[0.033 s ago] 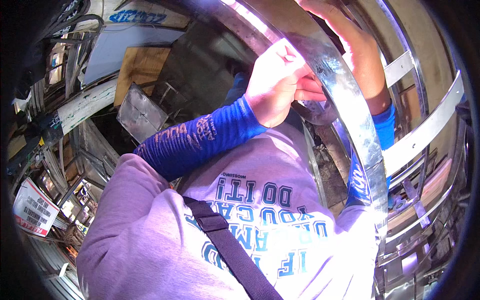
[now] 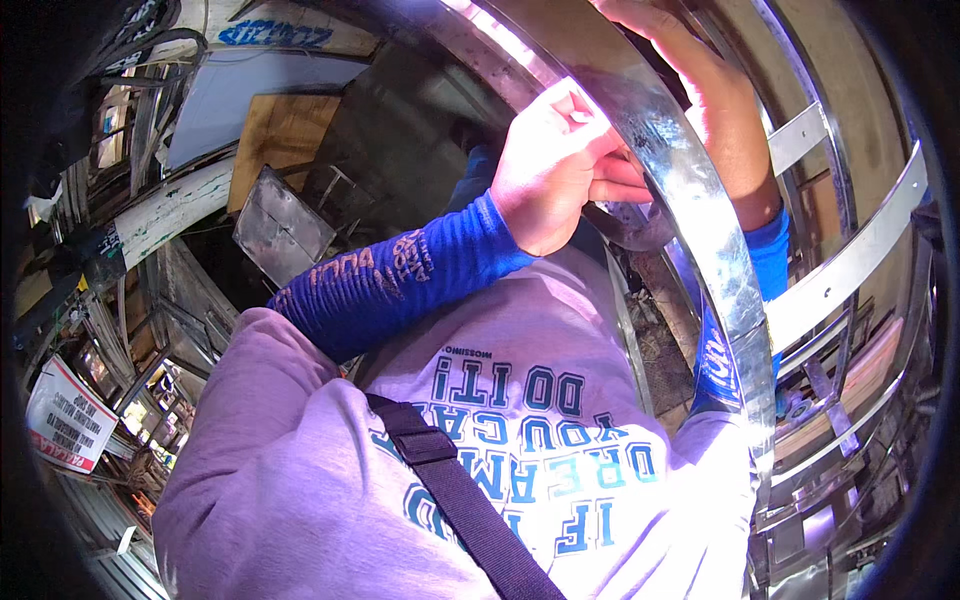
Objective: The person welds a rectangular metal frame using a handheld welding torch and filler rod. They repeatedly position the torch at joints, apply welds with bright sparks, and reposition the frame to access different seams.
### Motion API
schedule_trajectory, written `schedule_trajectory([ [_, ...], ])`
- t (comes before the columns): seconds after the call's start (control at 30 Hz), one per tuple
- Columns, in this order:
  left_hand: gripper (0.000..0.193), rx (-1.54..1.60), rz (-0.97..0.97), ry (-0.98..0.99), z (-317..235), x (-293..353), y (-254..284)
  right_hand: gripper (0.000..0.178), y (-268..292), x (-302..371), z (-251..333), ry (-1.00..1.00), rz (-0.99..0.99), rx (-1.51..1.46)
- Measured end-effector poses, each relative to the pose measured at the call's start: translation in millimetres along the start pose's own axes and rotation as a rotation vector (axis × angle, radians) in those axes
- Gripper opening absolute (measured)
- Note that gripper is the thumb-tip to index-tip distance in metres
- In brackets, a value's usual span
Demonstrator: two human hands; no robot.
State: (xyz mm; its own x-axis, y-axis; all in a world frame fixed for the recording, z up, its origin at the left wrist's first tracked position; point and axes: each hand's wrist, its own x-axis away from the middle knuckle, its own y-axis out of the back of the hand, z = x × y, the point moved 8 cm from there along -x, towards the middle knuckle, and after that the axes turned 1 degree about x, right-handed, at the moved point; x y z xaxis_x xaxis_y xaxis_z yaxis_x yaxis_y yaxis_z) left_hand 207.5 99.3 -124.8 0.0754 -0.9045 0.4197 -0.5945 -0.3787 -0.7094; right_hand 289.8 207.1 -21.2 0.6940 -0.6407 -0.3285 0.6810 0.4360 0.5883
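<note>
A long shiny metal bar (image 2: 680, 165) curves past me from the upper middle to the lower right. At its left edge my left hand (image 2: 560, 165) is closed, with bent fingers gripping the bar and some fingertips hidden behind it. Strong light washes out part of that hand. My right hand (image 2: 725, 110) is on the bar's other side, reaching up along it. Its fingers run to the top edge of the picture, and their tips do not show. Just below my left fingers a dark rounded piece (image 2: 640, 228) sits partly behind the bar.
A metal frame with pale crossbars (image 2: 850, 265) stands close on the right. A square grey metal plate (image 2: 283, 228), a brown board (image 2: 280, 140) and a pale blue panel (image 2: 255, 95) are on the left. Farther left are stacked metal lengths and a white-and-red sign (image 2: 70, 415).
</note>
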Motion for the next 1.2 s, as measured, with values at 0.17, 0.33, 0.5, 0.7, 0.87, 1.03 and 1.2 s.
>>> schedule_trajectory([
  [0.17,0.018,0.017,0.047,0.008,-8,-2,-7,0.055,4,0,1,-0.018,-0.007,-0.048],
  [0.33,0.019,-0.022,0.030,-0.057,0,-9,7,0.057,-4,3,-15,-0.041,0.022,-0.030],
  [0.5,0.024,-0.057,0.133,-0.030,13,-17,35,0.053,-9,9,-23,-0.054,0.026,-0.044],
  [0.7,0.025,-0.102,0.140,0.090,3,-14,18,0.057,-11,11,-23,-0.028,-0.027,-0.007],
  [0.87,0.026,-0.136,0.120,0.141,2,-11,12,0.061,-12,10,-23,-0.031,0.013,0.026],
  [1.03,0.028,-0.288,0.021,0.245,-2,-5,4,0.063,-17,14,-35,-0.030,0.069,-0.007],
  [1.2,0.029,-0.116,0.151,0.184,0,-5,9,0.060,-12,9,-27,-0.020,0.044,-0.030],
])
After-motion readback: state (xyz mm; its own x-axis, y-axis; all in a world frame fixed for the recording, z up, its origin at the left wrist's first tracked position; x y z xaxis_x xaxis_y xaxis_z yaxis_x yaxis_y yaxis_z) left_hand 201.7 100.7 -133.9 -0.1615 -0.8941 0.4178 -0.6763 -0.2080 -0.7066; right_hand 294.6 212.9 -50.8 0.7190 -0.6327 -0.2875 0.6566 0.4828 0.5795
